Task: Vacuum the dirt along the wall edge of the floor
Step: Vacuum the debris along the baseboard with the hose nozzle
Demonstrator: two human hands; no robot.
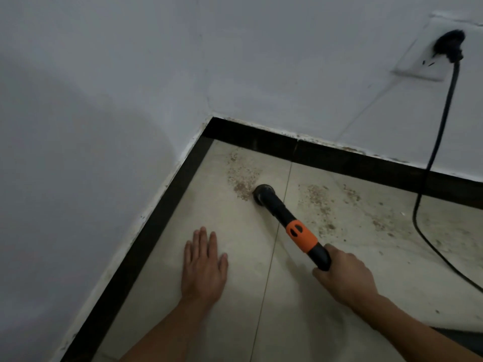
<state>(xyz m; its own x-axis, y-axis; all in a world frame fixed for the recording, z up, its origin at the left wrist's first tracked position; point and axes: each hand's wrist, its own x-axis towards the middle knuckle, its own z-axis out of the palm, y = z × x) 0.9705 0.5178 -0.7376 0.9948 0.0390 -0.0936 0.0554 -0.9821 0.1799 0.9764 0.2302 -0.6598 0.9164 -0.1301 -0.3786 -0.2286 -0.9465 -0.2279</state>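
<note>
- Head view looked down into a room corner where two white walls (104,100) met a pale tiled floor (222,322) edged by a black skirting strip (339,159).
- The right hand (345,276) was closed around the black rear end of a vacuum nozzle tube (282,215), gripping it from above with the fingers wrapped under.
- The tube ran up and to the left from that hand, passing through an orange collar (302,235) just ahead of the knuckles.
- The tube ended in a round black suction head (264,193), which sat down on the tile, well ahead of the gripping hand and short of the skirting.
- Brown gritty dirt (241,176) lay on the tile touching the left edge of the suction head and spread from there toward the corner.
- A second patch of dirt (324,202) lay to the right of the tube, on the far side of a thin grout line (271,257), scattered toward the right wall edge.
- The left hand (203,265) was open and flat, palm down on the floor, fingers spread and pointing toward the corner; it held nothing.
- It rested to the left of the tube and apart from it, nearer than the dirt.
- A black power cord (441,131) hung from a plug (449,45) in a white wall socket (423,66) and trailed across the floor at the right.
</note>
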